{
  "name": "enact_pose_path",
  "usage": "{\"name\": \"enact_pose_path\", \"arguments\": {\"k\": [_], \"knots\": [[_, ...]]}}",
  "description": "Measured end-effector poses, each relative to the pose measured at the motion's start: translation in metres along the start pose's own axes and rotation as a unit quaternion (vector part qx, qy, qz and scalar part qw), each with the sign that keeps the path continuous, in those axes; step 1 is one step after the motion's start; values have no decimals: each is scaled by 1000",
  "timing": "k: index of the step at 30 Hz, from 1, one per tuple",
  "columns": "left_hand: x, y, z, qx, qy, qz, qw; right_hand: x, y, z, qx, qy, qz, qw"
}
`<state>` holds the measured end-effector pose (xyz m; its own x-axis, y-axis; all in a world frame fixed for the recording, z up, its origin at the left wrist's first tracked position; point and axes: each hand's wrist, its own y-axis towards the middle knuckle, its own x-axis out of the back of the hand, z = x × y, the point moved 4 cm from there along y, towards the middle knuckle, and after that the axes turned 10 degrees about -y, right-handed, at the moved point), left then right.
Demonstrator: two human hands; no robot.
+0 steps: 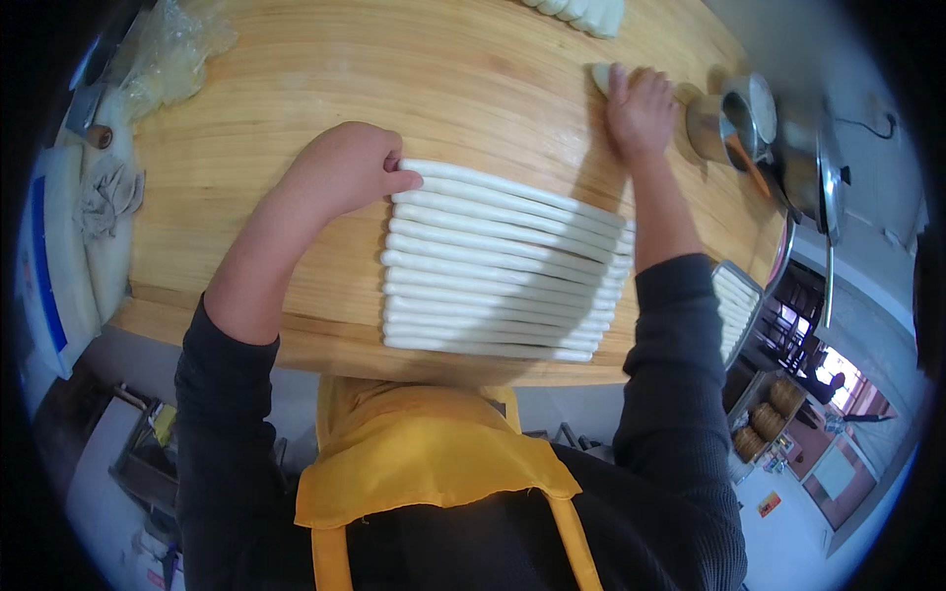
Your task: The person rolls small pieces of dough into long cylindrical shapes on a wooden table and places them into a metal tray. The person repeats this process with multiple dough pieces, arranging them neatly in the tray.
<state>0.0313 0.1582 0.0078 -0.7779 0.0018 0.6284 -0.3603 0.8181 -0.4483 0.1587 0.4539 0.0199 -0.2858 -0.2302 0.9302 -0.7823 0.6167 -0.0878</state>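
Several long white dough strips (502,273) lie side by side across a wooden work table (295,89), near its front edge. My left hand (355,166) pinches the left end of the farthest strip between thumb and fingers. Beyond the strips to the right, my right hand (641,111) lies over a short piece of dough (602,77), with most of that piece hidden under the palm. Whether the right fingers close around it cannot be told. At the top edge of the view rests a group of short dough pieces (584,13).
Metal pots (706,129) with an orange-handled utensil (748,166) stand at the right. A tray of dough strips (735,306) sits beside my right sleeve. A clear plastic bag (166,66) and a crumpled cloth (109,196) lie at the left. A person (824,380) appears far right.
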Motion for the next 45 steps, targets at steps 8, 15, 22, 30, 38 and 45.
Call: {"name": "enact_pose_path", "arguments": {"k": [8,15,22,30,38,45], "knots": [[20,-17,9,56,-34,-121,991,-13,-40,20,86,80,-39,992],[-49,16,-121,-260,-159,-281,910,-46,-49,47,65,138,-158,976],[-64,175,-167,-314,88,-340,882,-10,-16,26,170,140,-145,965],[-92,95,-127,-98,165,-206,960,-51,-100,8,136,194,-176,955],[-45,113,-83,-235,203,-201,929,-61,-41,-30,206,187,-180,944],[-53,113,-83,30,285,-298,911,-66,-44,-39,70,144,-182,970]]}}
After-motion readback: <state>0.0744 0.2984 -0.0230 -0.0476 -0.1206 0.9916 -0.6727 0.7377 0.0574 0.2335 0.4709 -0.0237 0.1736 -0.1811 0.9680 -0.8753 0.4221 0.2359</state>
